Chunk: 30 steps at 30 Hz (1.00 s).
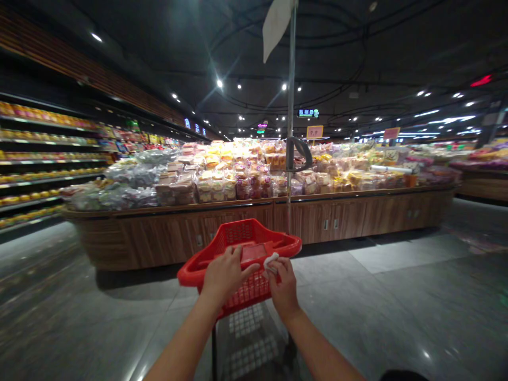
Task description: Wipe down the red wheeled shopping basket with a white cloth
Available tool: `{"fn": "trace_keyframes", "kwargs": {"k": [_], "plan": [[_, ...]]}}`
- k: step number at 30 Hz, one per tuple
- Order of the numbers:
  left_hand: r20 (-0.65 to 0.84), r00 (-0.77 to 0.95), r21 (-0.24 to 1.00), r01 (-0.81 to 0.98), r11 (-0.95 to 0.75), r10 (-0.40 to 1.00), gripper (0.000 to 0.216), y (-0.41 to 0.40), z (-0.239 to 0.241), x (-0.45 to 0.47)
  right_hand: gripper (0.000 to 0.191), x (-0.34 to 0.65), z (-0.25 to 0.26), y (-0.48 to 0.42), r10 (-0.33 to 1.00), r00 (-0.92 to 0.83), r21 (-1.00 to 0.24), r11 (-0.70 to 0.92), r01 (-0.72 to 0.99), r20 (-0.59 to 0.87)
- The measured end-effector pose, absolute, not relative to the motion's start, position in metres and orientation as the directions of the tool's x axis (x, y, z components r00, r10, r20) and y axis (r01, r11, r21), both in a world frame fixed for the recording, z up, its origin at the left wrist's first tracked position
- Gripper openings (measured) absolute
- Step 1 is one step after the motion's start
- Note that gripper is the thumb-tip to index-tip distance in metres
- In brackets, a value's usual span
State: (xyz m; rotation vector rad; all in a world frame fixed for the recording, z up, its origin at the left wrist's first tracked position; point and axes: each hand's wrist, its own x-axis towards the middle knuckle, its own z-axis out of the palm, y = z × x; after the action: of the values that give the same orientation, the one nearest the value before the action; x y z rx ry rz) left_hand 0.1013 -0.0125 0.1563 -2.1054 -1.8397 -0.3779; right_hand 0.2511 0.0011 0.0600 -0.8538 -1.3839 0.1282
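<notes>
A red plastic shopping cart [254,253] with perforated basket walls stands right in front of me. My left hand [225,274] lies over its near rim, fingers stretched forward and thumb held apart to the right. Between the bent fingers of my right hand [283,283] is a crumpled white tissue [271,260], pinched just beside the near rim at the cart's right side. Whether the right fingers touch the rim, I cannot tell. Below the basket, a dark lower frame with a grid pattern shows between my forearms.
Ahead runs a long wooden display counter [238,209] heaped with bagged foods [222,174]. A metal pole [291,79] rises in front of it, with a roll of bags [299,154] attached. Stocked shelves [43,159] line the left. Grey tiled floor [357,307] extends to the right.
</notes>
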Motion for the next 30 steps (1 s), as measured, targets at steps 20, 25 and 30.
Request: {"fn": "trace_keyframes", "kwargs": {"k": [20,25,30], "plan": [[0.414,0.206,-0.109,0.978,-0.176,0.887,0.075,-0.004,0.153,0.074,0.024,0.327,0.082,0.030,0.566,0.012,-0.451,0.645,0.616,0.825],[0.421,0.196,-0.104,0.980,-0.167,0.886,0.074,-0.004,0.152,0.078,0.018,0.328,0.122,0.035,0.796,-0.042,-0.444,0.380,0.811,0.604],[0.413,0.173,-0.076,0.985,-0.155,0.894,0.071,-0.004,0.151,0.083,0.018,0.287,0.157,0.045,0.908,-0.219,-0.331,0.342,0.880,0.356]]}}
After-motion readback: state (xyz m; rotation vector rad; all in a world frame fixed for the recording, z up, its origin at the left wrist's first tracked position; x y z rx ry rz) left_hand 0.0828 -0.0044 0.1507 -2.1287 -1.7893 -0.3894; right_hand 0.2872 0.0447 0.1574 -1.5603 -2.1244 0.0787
